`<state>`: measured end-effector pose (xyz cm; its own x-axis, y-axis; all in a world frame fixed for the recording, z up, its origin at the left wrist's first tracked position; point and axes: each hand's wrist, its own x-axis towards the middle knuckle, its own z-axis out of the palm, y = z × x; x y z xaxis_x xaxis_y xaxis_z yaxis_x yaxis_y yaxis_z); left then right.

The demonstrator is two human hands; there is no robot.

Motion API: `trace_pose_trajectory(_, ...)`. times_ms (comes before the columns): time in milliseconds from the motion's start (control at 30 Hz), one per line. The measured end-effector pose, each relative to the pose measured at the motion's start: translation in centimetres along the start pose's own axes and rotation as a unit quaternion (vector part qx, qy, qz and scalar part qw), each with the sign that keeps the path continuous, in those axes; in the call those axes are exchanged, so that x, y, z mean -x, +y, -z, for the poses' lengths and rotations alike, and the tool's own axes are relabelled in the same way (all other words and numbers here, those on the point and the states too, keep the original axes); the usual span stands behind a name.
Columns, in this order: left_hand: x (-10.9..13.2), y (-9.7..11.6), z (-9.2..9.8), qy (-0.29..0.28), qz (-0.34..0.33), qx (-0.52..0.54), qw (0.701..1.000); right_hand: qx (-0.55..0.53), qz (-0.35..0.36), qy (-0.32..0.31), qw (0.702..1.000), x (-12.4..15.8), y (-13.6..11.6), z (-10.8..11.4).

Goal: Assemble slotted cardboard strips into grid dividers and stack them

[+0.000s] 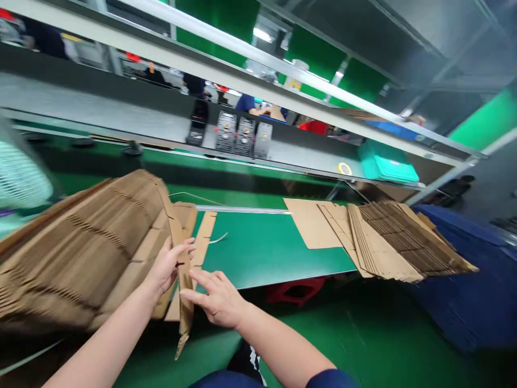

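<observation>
A narrow folded cardboard piece (186, 288), slotted along its length, stands nearly on edge in front of me. My left hand (165, 269) is closed around its left side, thumb across the upper part. On the other side, my right hand (220, 302) has its fingers stretched out, and their tips touch the cardboard. Close to my left hand leans a big stack of brown slotted cardboard (117, 231). A flat cardboard strip (207, 231) lies on the green tabletop (258, 253), partly hidden behind the held piece.
More slotted cardboard (391, 237) is fanned out at the table's right end. A shelf (157, 124) above holds boxes with dials (236, 132), a tape roll (344, 169) and a teal bin (390, 164). A red stool (297, 291) stands underneath; a blue container (464, 291) is at right.
</observation>
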<state>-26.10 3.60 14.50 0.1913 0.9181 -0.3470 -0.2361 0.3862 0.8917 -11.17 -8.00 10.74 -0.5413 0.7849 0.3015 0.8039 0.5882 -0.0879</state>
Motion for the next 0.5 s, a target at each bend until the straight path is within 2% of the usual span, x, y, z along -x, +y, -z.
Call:
trace_pose_trajectory(67,-3.9,-3.8,-5.0,-0.007,0.02,-0.075,0.997,-0.015,-0.136,0.025,0.99,5.1,7.2,-0.2)
trace_pose_trajectory(100,-5.6,-5.9,-7.1,-0.014,0.039,-0.119,0.992,-0.02,-0.223,0.04,0.974,8.0,11.1,-0.2)
trace_pose_trajectory(200,-9.4,-11.5,-11.2,-0.041,0.083,-0.262,0.961,-0.018,-0.468,0.062,0.881,17.6,22.6,0.3)
trace_pose_trajectory(300,-11.8,-15.0,-12.8,-0.036,0.066,-0.436,0.897,0.007,-0.648,0.038,0.761,26.6,32.4,2.0)
trace_pose_trajectory(400,-13.7,-16.7,-13.0,-0.019,0.032,-0.574,0.818,0.048,-0.77,0.027,0.636,34.1,39.8,4.6)
trace_pose_trajectory(500,-15.0,-17.8,-13.0,0.032,0.031,-0.645,0.762,0.083,-0.821,0.036,0.564,40.8,45.6,7.6)
